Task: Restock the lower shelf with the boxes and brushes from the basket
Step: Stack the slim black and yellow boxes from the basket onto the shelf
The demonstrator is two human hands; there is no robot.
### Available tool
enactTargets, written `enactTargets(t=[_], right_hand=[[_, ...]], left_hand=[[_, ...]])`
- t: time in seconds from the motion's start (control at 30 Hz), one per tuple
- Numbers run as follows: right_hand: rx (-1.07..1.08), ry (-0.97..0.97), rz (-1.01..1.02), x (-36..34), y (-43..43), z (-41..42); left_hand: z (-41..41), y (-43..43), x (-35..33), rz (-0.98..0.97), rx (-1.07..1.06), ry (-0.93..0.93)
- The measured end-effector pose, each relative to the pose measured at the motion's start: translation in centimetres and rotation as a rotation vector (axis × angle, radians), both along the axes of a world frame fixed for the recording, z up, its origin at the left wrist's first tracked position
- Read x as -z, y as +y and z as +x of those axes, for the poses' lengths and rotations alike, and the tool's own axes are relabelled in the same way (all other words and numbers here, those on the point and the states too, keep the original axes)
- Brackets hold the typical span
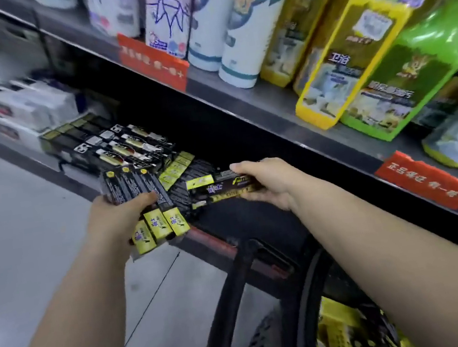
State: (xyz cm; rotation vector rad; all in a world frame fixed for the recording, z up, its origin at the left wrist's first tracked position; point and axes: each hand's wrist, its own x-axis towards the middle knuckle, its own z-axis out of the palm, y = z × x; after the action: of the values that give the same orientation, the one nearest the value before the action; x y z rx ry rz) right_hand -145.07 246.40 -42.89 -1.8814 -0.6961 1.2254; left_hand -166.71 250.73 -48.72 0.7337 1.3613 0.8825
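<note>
Upper shelf (256, 104) runs diag. across the top, loaded w/ goods. Grey floor (24, 231) fills the left side. Lower shelf (23, 161) sits beneath, dark inside, its front edge slanting down to the right.

Basket (260, 345) is at bottom centre-right, black, w/ 2 handles (233, 299) arching up. Yellow-black packs (347, 333) lie inside, partly hidden by the right forearm.

On the upper shelf: green pack (414, 73) at right, yellow pack (339, 69) touching its left side, then white-teal paper rolls (241, 39). All blurred, print not readable.

On the lower shelf: white cartons (27, 110) far left. Next to them is a row of black boxes (118, 147), packed side by side. 1 yellow-black box (176, 166) lies at an angle nearer the hands, on a dark ribbed item (192, 175); can't tell what that is.

Left hand (116, 215) grips 3 black-yellow boxes (143, 197), fanned out, thumb across the top, fingers under. They're held over the shelf's front edge, just below the stocked row.

Right hand (267, 182) grips 1 box (218, 188) by its right end, thumb on top, fingers curled beneath. The box lies roughly level, its left end near the fanned 3, not touching.

2 red price tags hang on the upper shelf's edge: 1 (153, 63) below the rolls, 1 (429, 180) at right.
</note>
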Motion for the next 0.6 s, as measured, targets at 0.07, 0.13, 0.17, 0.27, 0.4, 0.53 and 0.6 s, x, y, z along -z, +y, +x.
enactTargets(t=[0.07, 0.13, 0.17, 0.27, 0.4, 0.53, 0.6], right_hand=[[0.01, -0.015, -0.04, 1.6, 2.3, 0.6], [0.012, -0.027, -0.081, 3.0, 4.5, 1.0], [0.017, -0.019, -0.083, 3.6, 5.7, 1.3], [0.043, 0.002, -0.006, 5.3, 9.1, 2.2], [0.059, -0.021, 0.074, 7.4, 12.4, 3.2], [-0.2, -0.265, -0.03, 10.4, 13.0, 3.1], [-0.511, -0.685, -0.15, 12.2, 12.8, 3.1]], left_hand=[[-0.2, 0.9, 1.2, 0.001, -0.011, -0.003], [-0.4, 1.7, 2.2, 0.0, -0.026, 0.003], [-0.5, 2.1, 2.7, -0.003, -0.042, 0.004], [-0.2, 2.7, 3.9, -0.027, -0.107, -0.036], [1.2, 3.7, 5.1, -0.076, -0.162, -0.125], [2.4, 4.4, 5.8, -0.098, -0.156, -0.145], [2.4, 4.7, 6.2, -0.114, -0.164, -0.126]])
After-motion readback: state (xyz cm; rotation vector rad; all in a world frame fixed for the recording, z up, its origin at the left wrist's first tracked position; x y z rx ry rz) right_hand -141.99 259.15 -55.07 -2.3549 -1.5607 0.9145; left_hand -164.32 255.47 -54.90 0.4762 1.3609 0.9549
